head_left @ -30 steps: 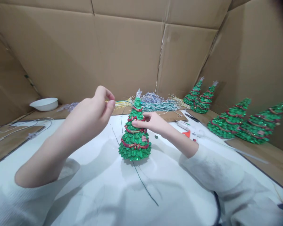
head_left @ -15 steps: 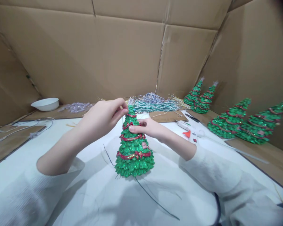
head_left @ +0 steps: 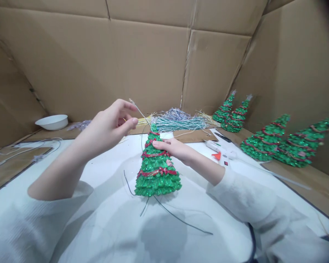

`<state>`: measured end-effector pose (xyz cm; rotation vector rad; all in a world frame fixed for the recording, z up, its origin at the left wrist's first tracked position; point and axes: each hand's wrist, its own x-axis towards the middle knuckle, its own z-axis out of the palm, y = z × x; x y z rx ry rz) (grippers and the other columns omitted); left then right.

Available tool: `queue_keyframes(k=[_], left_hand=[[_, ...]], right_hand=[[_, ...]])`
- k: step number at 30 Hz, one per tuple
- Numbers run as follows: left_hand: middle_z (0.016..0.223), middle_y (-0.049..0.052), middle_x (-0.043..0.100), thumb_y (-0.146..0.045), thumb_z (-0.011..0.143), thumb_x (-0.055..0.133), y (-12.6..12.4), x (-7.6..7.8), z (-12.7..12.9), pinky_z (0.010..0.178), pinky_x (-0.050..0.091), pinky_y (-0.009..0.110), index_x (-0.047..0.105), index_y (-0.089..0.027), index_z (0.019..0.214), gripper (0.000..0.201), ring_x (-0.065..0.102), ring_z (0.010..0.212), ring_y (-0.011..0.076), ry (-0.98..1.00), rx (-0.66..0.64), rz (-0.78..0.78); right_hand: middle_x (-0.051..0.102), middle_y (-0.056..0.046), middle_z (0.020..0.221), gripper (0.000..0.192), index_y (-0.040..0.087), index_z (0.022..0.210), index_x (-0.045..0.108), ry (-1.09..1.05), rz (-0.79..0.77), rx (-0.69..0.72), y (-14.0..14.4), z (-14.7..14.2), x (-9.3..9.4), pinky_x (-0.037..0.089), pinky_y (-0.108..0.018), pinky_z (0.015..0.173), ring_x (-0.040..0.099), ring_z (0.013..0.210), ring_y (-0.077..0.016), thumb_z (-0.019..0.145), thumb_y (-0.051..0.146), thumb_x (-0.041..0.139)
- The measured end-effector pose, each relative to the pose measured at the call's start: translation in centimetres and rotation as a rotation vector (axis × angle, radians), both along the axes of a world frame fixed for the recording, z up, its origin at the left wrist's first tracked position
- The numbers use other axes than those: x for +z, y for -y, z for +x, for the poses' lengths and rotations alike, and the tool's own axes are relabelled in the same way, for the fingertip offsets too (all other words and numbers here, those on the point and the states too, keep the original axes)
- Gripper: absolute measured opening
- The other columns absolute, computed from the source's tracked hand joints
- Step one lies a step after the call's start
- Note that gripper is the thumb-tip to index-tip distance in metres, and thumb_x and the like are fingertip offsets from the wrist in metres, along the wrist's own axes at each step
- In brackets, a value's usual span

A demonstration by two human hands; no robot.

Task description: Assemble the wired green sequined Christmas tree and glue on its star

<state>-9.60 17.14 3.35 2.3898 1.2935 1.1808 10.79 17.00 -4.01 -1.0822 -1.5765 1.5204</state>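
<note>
My right hand (head_left: 174,148) is closed around the upper part of a glittery green Christmas tree ornament (head_left: 157,180) with red garlands, its thumb across the front. From the tree's tip a thin pale wire (head_left: 143,115) sticks up and leans left. My left hand (head_left: 109,126) is beside that wire, thumb and index finger apart, the index fingertip at or very near the wire; the other fingers are curled and partly hidden. Dark thin wires (head_left: 183,220) stick out from under the tree's base.
Several finished-looking trees (head_left: 265,140) stand at the right. Bundles of coloured wires (head_left: 182,123) lie at the back. A white bowl (head_left: 52,122) and clear plastic pieces (head_left: 79,125) are at the back left. A glue gun (head_left: 222,153) lies right of the tree. Cardboard walls (head_left: 153,65) enclose the table.
My left hand has moved up and left from the tree's tip and its fingers have parted. The pale wire now shows above the tip. The tree's base has risen slightly.
</note>
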Motion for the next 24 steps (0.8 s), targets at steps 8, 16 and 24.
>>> queue_keyframes(k=[8,16,24], left_hand=[[0.067,0.002,0.062,-0.033,0.083,0.055,-0.9,-0.4,0.5,0.05,0.041,0.02,0.063,-0.017,0.081,0.018,0.054,0.056,0.0086,0.145,0.017,0.05],[0.061,-0.001,0.052,-0.037,0.087,0.047,-1.4,-1.0,1.0,0.046,0.034,0.022,0.06,-0.018,0.083,0.023,0.045,0.053,0.0096,0.084,-0.046,-0.072],[0.069,-0.003,0.054,-0.032,0.086,0.051,-1.7,-1.4,0.8,0.059,0.041,0.026,0.04,-0.021,0.104,0.024,0.054,0.064,0.0125,0.248,-0.002,0.075]], right_hand=[[0.07,-0.007,0.086,0.05,0.014,0.087,0.07,0.113,0.068,0.03,0.7,-0.5,0.1,0.048,-0.027,0.071,0.061,0.077,-0.0156,0.068,0.06,0.066],[0.069,-0.006,0.081,0.05,0.015,0.085,0.07,0.149,0.042,0.094,1.1,-0.7,-0.2,0.046,-0.027,0.069,0.059,0.071,-0.0145,0.067,0.061,0.066],[0.066,-0.003,0.075,0.049,0.016,0.082,0.069,0.128,0.042,0.1,1.1,-0.9,-0.6,0.041,-0.024,0.06,0.053,0.061,-0.0106,0.065,0.062,0.067]])
